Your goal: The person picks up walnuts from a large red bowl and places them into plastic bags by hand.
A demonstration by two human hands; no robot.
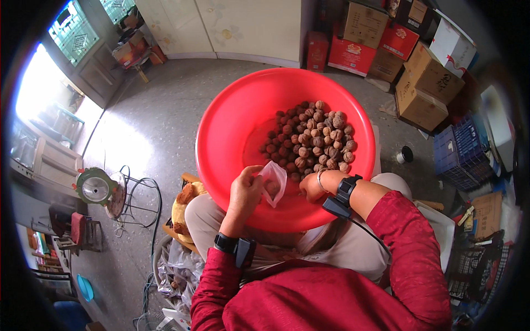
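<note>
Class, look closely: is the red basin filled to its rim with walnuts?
No: the walnuts cover only part of the red basin, leaving much bare.

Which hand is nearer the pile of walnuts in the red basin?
Right. The right hand touches the near edge of the walnut pile; the left hand holds a small clear bag beside it, further left.

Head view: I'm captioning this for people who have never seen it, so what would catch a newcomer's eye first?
A big red basin fills the middle, resting on the person's lap, with a heap of brown walnuts in its right half. At its near rim the left hand holds a small clear plastic bag, while the right hand reaches into the walnuts. Cardboard boxes are stacked at upper right.
</note>
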